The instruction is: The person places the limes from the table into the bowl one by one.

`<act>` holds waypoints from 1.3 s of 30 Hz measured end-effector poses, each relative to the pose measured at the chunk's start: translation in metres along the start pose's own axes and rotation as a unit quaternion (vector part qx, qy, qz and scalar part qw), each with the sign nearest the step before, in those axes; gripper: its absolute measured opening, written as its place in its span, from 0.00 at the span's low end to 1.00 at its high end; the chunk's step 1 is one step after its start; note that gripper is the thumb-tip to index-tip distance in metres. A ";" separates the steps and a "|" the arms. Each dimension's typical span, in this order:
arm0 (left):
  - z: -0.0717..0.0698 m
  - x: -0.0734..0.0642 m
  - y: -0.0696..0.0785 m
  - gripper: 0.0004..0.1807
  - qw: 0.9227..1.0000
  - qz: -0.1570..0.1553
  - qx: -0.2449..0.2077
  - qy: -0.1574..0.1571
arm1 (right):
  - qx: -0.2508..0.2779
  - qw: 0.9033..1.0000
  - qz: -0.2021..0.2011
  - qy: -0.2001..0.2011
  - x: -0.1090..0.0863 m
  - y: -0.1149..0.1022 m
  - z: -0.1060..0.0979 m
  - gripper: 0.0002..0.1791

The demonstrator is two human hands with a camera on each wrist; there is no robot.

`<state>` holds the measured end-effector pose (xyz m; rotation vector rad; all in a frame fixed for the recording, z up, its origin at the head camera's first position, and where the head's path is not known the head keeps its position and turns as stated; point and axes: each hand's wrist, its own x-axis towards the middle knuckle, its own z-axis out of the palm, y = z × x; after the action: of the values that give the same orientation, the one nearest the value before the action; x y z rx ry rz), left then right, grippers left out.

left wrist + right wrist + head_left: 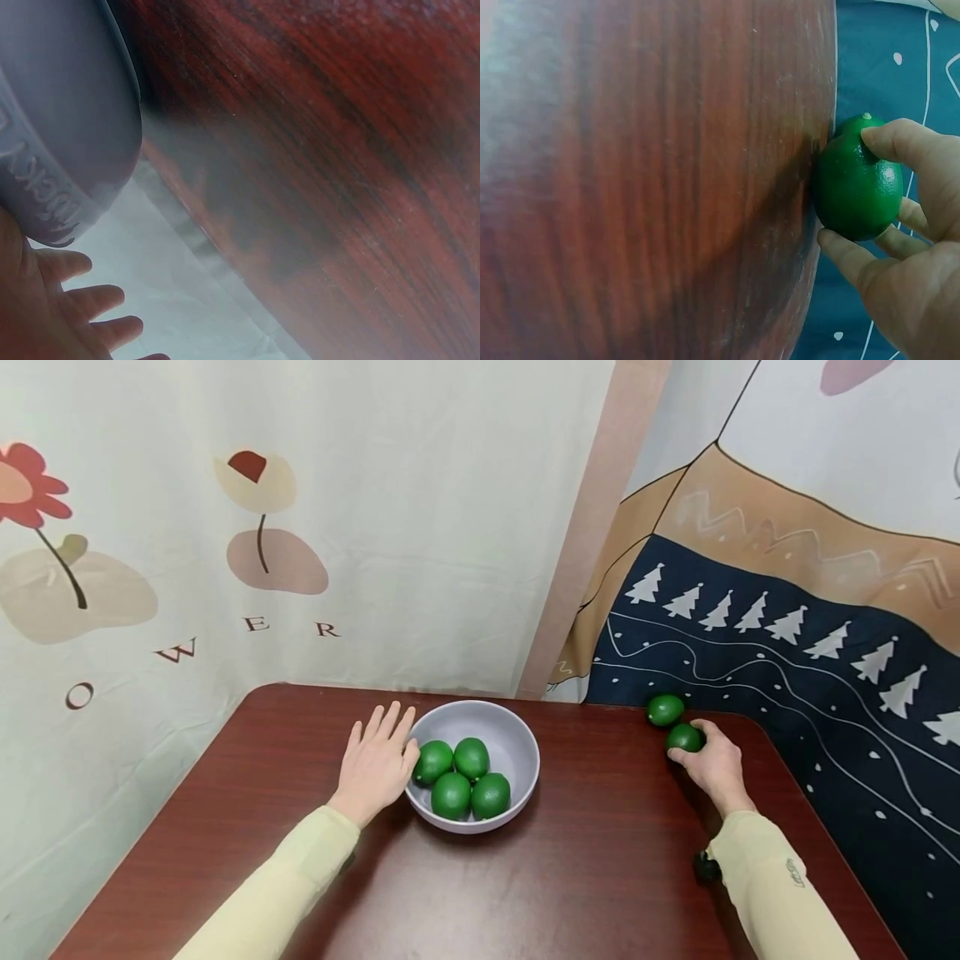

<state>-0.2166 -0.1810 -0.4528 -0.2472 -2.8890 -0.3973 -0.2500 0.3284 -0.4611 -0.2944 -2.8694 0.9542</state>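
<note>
A grey-lilac bowl (517,735) stands near the back of the table, with several green limes (452,796) inside. My left hand (375,767) lies against the bowl's left side, fingers extended; in the left wrist view those fingers (105,300) appear beside the bowl's outer wall (82,90), which bears raised lettering. At the back right, my right hand (716,764) grips a lime (685,738) between thumb and fingertips. The right wrist view shows this gripped lime (859,187) at close range. A second lime (665,710) sits just behind it, mostly hidden in the wrist view.
The dark red-brown wooden table (600,860) has its rounded far edge against a pale curtain (420,527) with flower prints. A dark blue cloth (750,668) with white trees hangs along the right side. A small black object (707,867) sits at the right cuff.
</note>
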 end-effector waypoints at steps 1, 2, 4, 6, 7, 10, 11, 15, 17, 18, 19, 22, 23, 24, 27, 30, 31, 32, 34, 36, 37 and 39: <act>0.000 0.000 0.000 0.32 1.000 0.000 0.000 0.000 | -0.001 1.000 -0.002 0.001 -0.001 0.000 0.001 0.38; 0.000 0.000 0.000 0.32 1.000 0.000 0.000 -0.001 | 0.000 1.000 -0.003 0.001 -0.002 0.001 0.001 0.38; 0.000 0.001 0.000 0.32 1.000 0.000 0.001 -0.005 | 0.000 1.000 -0.005 0.004 -0.004 0.001 0.003 0.38; 0.000 0.001 0.000 0.32 1.000 0.000 0.002 -0.008 | 0.001 1.000 -0.008 0.007 -0.005 0.001 0.004 0.37; 0.000 0.001 0.000 0.32 1.000 0.000 0.003 -0.009 | 0.002 1.000 -0.011 0.010 -0.006 0.001 0.005 0.37; 0.000 0.001 -0.001 0.32 1.000 0.001 0.005 -0.007 | 0.005 1.000 -0.020 0.018 -0.008 0.001 0.006 0.36; 0.000 0.001 -0.001 0.32 1.000 0.001 0.006 -0.006 | 0.006 1.000 -0.023 0.020 -0.009 0.000 0.007 0.36; -0.001 0.001 -0.001 0.32 1.000 0.000 0.005 -0.004 | 0.008 0.999 -0.028 0.020 -0.011 -0.003 0.008 0.36; -0.002 0.001 -0.001 0.32 1.000 0.000 0.006 -0.005 | 0.005 0.999 -0.032 0.016 -0.013 -0.004 0.008 0.36; -0.002 0.001 -0.001 0.32 1.000 0.001 0.007 -0.003 | 0.002 0.999 -0.036 0.013 -0.013 -0.005 0.008 0.36; -0.002 0.001 -0.001 0.32 1.000 0.002 0.008 -0.004 | -0.001 0.999 -0.041 0.010 -0.014 -0.005 0.008 0.36; -0.002 0.000 -0.001 0.32 1.000 0.003 0.008 -0.003 | -0.009 0.998 -0.060 -0.001 -0.016 -0.006 0.008 0.36; -0.002 0.000 -0.001 0.32 1.000 0.003 0.008 -0.002 | -0.012 0.998 -0.066 -0.004 -0.016 -0.007 0.008 0.37; -0.002 0.000 0.000 0.32 1.000 0.003 0.009 -0.002 | -0.013 0.997 -0.071 -0.007 -0.017 -0.007 0.007 0.37; -0.002 0.000 0.000 0.32 1.000 0.003 0.008 -0.002 | -0.012 0.997 -0.078 -0.010 -0.017 -0.007 0.007 0.37; -0.001 0.000 0.000 0.32 1.000 0.004 0.010 -0.003 | -0.009 0.997 -0.076 -0.015 -0.017 -0.005 0.007 0.37; -0.001 0.000 0.000 0.32 1.000 0.004 0.008 -0.004 | -0.008 0.997 -0.074 -0.017 -0.017 -0.004 0.007 0.37; -0.001 0.000 0.001 0.32 1.000 0.004 0.008 -0.005 | -0.007 0.997 -0.070 -0.020 -0.017 -0.004 0.007 0.38; -0.001 0.000 0.001 0.32 1.000 0.004 0.008 -0.005 | -0.005 0.998 -0.061 -0.027 -0.018 -0.003 0.007 0.38; -0.001 0.000 0.001 0.32 1.000 0.005 0.009 -0.004 | -0.002 0.998 -0.056 -0.030 -0.018 -0.003 0.007 0.39; -0.001 0.000 0.001 0.32 1.000 0.004 0.008 -0.003 | -0.001 0.998 -0.056 -0.029 -0.018 -0.003 0.007 0.39; -0.002 0.000 0.001 0.32 1.000 0.005 0.009 0.001 | 0.001 0.998 -0.058 -0.025 -0.019 -0.003 0.008 0.39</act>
<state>-0.2157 -0.1803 -0.4509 -0.2592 -2.8862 -0.3707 -0.2335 0.3174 -0.4660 -0.1045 -2.8936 0.9554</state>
